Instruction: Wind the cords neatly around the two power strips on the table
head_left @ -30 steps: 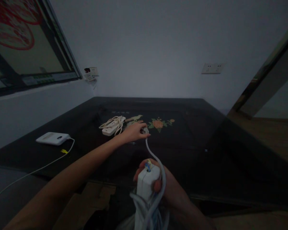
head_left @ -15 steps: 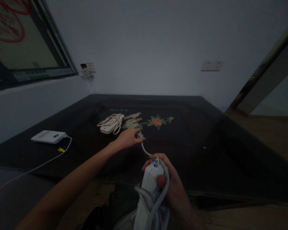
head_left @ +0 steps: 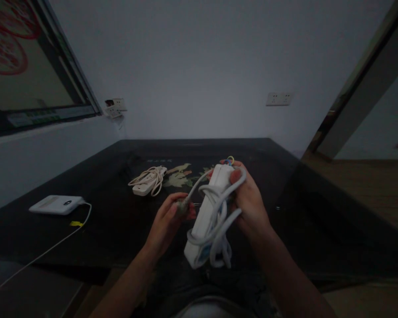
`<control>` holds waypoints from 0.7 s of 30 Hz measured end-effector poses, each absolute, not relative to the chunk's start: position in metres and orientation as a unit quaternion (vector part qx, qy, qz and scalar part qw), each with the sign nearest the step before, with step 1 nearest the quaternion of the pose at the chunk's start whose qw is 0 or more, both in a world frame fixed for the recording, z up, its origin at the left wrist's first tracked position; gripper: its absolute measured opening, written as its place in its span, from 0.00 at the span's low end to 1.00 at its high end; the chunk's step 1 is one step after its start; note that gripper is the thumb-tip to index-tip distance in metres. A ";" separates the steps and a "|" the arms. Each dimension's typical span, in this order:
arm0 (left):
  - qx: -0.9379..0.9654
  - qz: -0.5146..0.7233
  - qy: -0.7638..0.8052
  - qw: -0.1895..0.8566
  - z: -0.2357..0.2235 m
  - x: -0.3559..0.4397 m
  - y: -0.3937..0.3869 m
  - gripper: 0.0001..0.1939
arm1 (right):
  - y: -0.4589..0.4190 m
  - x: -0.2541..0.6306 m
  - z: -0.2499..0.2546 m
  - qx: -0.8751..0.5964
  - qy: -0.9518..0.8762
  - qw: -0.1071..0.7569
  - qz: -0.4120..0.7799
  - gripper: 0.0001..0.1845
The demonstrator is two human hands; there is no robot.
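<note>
My right hand (head_left: 250, 198) is closed around the upper end of a white power strip (head_left: 207, 212), held tilted above the table's near side. A thick grey-white cord (head_left: 218, 234) is wound around the strip in loose loops. Blue and yellow wires (head_left: 230, 160) stick out at its top end. To the left, my left hand (head_left: 168, 216) grips the plug (head_left: 183, 206) at the cord's end; its prongs cannot be made out. A length of cord arcs from the plug up to my right hand.
On the dark glossy table (head_left: 112, 238) lies a second power strip (head_left: 149, 181) with its thin cord bundled on top. A white power bank-like device (head_left: 56, 204) with a cable sits at the left. Wall sockets (head_left: 278, 99) are on the back wall.
My right hand has raised the power strip up and forward over the table. My left hand has drawn the plug back toward me and slightly left.
</note>
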State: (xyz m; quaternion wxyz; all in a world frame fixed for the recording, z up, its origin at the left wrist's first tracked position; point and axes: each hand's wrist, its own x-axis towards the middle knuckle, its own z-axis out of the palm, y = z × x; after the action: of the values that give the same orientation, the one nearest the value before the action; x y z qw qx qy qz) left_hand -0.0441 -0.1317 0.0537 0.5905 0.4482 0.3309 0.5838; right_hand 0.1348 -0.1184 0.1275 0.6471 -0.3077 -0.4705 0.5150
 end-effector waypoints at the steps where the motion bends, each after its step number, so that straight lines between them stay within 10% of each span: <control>1: 0.456 0.584 0.325 0.588 0.055 -0.041 -0.138 0.23 | -0.114 0.133 0.126 -0.310 -0.465 0.658 0.505 0.24; 7: 0.531 0.535 0.346 0.559 0.056 -0.024 -0.156 0.48 | -0.100 0.121 0.113 -0.314 -0.426 0.704 0.473 0.22; 21: 0.358 0.619 0.401 0.573 0.030 -0.019 -0.154 0.37 | -0.096 0.148 0.091 -0.302 -0.535 0.612 0.498 0.18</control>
State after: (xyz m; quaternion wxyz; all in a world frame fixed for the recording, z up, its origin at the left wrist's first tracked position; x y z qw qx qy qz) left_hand -0.0187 -0.1539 0.0297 0.5731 0.3576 0.4008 0.6189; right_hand 0.1479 -0.0959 0.0908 0.6124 -0.3015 -0.5352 0.4975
